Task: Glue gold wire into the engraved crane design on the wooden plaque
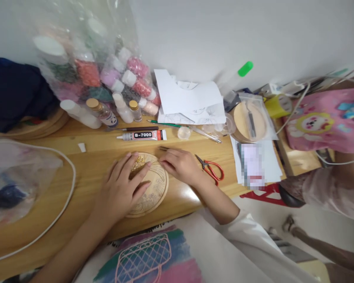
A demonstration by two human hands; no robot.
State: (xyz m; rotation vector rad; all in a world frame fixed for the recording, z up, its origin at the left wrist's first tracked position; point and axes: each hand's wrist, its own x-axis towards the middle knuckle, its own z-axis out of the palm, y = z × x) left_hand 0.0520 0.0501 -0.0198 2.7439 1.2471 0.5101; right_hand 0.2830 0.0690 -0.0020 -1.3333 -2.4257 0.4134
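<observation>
The pale tan disc [156,182] I can see bears fine dark curling lines and a golden-yellow patch [141,159], with red-handled scissors [208,162] to its right, a silver tube [144,135] banded black and red just beyond it, and honey-toned tabletop [82,167] beneath.

I'm in a craft workspace — my patterned disc [157,184], glue tube [144,135], scissors [206,162] and bagged jars [88,72] show it.

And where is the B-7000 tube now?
In the head view, left of centre, the B-7000 tube lies on the table, between a dark pen-like tool and the round wooden board.
</observation>
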